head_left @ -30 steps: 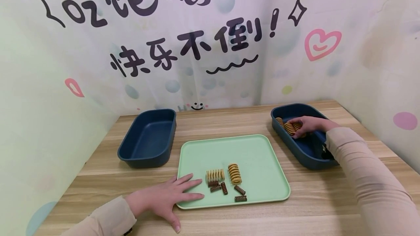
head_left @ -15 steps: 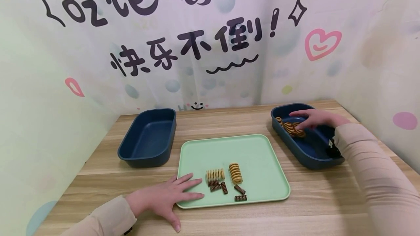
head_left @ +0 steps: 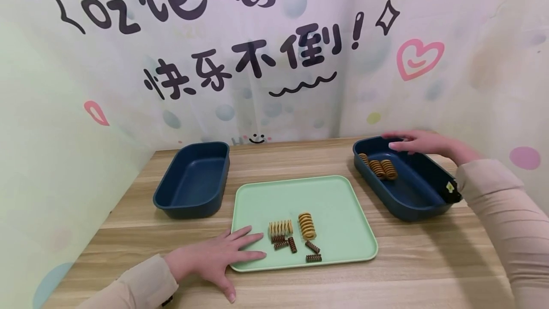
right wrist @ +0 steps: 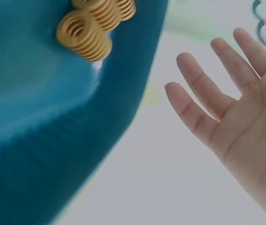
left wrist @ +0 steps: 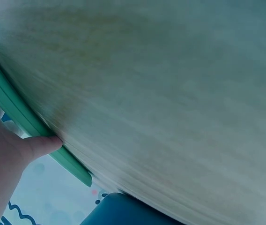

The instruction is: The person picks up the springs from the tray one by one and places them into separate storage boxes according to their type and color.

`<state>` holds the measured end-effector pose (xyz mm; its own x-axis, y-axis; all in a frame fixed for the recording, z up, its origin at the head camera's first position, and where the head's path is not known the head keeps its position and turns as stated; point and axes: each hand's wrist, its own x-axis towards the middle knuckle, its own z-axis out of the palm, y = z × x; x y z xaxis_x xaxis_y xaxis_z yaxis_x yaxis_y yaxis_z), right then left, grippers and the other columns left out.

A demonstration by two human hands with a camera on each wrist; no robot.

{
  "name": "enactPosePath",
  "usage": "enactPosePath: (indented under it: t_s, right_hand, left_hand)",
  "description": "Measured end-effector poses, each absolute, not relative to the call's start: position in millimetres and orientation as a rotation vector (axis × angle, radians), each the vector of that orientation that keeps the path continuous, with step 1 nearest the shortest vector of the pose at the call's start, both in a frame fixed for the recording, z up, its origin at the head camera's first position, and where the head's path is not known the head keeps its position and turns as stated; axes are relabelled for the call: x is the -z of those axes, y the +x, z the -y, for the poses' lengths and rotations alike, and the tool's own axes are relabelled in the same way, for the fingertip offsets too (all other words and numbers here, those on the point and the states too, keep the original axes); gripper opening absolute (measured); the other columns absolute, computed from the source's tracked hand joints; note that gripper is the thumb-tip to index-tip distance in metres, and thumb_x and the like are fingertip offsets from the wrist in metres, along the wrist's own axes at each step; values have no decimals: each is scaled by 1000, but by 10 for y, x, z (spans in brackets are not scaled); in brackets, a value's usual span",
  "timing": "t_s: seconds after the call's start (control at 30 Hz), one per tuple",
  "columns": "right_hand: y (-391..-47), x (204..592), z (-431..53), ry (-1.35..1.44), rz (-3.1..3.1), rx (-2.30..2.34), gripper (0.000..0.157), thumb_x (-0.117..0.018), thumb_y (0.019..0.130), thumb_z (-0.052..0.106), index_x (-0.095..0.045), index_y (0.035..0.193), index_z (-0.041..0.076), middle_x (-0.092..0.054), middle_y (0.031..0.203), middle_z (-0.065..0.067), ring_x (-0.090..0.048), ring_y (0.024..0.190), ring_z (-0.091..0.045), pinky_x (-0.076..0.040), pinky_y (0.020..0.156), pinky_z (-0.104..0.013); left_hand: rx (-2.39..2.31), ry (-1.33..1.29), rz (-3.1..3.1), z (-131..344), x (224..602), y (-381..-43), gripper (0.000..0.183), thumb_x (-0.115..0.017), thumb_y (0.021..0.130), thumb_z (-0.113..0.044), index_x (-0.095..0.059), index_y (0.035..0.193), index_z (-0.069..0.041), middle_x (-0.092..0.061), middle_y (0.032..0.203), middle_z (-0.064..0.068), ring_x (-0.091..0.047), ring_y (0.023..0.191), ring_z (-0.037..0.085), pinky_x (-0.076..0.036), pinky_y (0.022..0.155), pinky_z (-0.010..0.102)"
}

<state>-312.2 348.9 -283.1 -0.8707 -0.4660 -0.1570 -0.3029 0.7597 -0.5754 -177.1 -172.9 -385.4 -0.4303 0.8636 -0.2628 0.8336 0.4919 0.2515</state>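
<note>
My left hand (head_left: 218, 257) lies with spread fingers on the left front corner of the light green tray (head_left: 334, 194). On that tray are two large yellow coil springs, one lying sideways (head_left: 280, 227) and one pointing away from me (head_left: 307, 226), with several small dark brown springs (head_left: 313, 247) in front of them. Over the far end of the right blue bin (head_left: 411, 216), my right hand (head_left: 424, 142) hovers with fingers extended and holds nothing. Three yellow springs (head_left: 388, 169) lie side by side against that bin's left wall; the right wrist view shows the springs (right wrist: 84, 35) from close by.
A second blue bin (head_left: 190, 211) with nothing in it stands at the back left of the wooden table (head_left: 274, 161). A printed cloth (head_left: 300, 108) hangs behind the table's back edge, and a pale wall (head_left: 38, 156) rises on the left.
My right hand has let go of a yellow spring in the right bin and risen away, up and to the right, fingers opening. The left hand has stayed in place on the tray.
</note>
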Motion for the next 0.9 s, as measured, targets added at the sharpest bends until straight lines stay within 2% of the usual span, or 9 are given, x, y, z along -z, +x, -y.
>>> enactPosePath:
  t_s: [0.17,0.33,0.37,0.47,0.57,0.73,0.8,0.83,0.9]
  right_hand:
    - [-2897,2725,-3330,-735,-2740,741,56,-47,95,31,-29,143,8,-35,141,-22,-39,123,-41,-35,93,-57]
    - [-2611,2810,-3101,-989,-2794,697,55,-54,92,23,-32,142,13,-30,145,-16,-32,128,-37,-31,95,-56]
    - [-2544,2851,-3052,-1049,-2806,690,56,-56,91,22,-33,142,14,-30,146,-14,-31,129,-34,-31,96,-54]
    - [-2357,2998,-2917,-1232,-2826,676,61,-60,88,19,-33,142,15,-27,148,-10,-23,135,-19,-27,103,-34]
    - [-2202,3149,-2792,-1353,-2832,652,68,-64,85,21,-30,143,16,-23,150,-7,-10,138,-7,-11,106,-16]
    - [-1983,3383,-2624,-1448,-2835,559,78,-69,80,29,-27,144,16,-17,152,-8,0,140,-14,4,108,-21]
    - [-1918,3476,-2589,-1523,-2837,492,79,-69,78,32,-29,144,13,-18,152,-10,2,140,-14,7,108,-22]
    - [-1892,3515,-2579,-1573,-2837,446,80,-69,78,35,-29,143,12,-18,151,-11,3,140,-13,11,105,-16]
    - [-1844,3590,-2567,-1639,-2847,364,81,-68,77,40,-31,143,12,-20,150,-12,5,140,-12,15,106,-20]
  left_hand:
    - [-128,1412,-2381,1730,3849,-1758,90,-66,70,-59,-23,145,-34,-7,154,5,-7,138,39,-22,96,68]
    - [-130,1406,-2388,1733,3853,-1736,90,-66,70,-59,-23,145,-33,-8,154,5,-8,138,39,-22,96,67]
    - [-125,1407,-2392,1734,3853,-1731,91,-65,70,-60,-23,145,-33,-8,154,6,-8,138,39,-22,96,67]
    - [-123,1404,-2397,1737,3852,-1726,92,-65,70,-60,-22,146,-31,-8,154,7,-8,137,41,-21,97,67]
    - [-113,1406,-2408,1737,3844,-1725,92,-65,70,-60,-22,146,-29,-9,154,8,-8,137,41,-21,98,66]
    - [-125,1405,-2422,1726,3793,-1718,93,-67,70,-58,-24,146,-25,-10,153,11,-7,137,42,-19,100,65]
    - [-141,1422,-2435,1734,3779,-1719,94,-68,69,-57,-25,146,-23,-11,153,12,-7,137,43,-19,100,65]
    - [-148,1434,-2443,1741,3778,-1723,94,-68,69,-57,-25,146,-22,-11,153,13,-7,136,44,-19,99,65]
    - [-147,1462,-2472,1755,3789,-1731,97,-67,68,-59,-24,146,-21,-11,153,13,-7,136,44,-19,99,66]
